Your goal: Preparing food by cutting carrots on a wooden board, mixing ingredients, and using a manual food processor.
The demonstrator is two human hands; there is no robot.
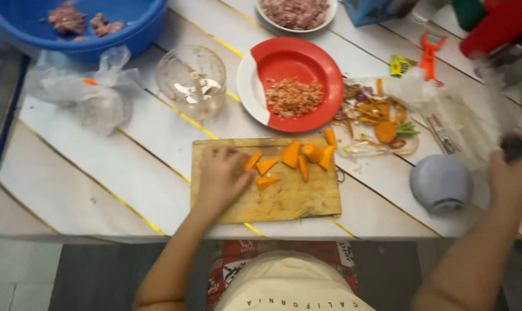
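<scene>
My left hand (221, 175) rests on the wooden cutting board (290, 201), fingers spread, touching orange carrot pieces (265, 166). More carrot chunks (310, 154) lie along the board's far edge. My right hand (515, 170) is far right, closed around a dark object (511, 147) that is blurred, perhaps a handle. A grey rounded lid-like object (441, 183) sits just left of that hand.
A red plate (315, 66) on a white plate holds minced bits. A clear chopper bowl (193, 80), crumpled plastic bag (85, 92), blue basin (123, 29) with meat, bowl of mince (295, 12), vegetable peels (376, 118) and an orange peeler (429, 55) surround the board.
</scene>
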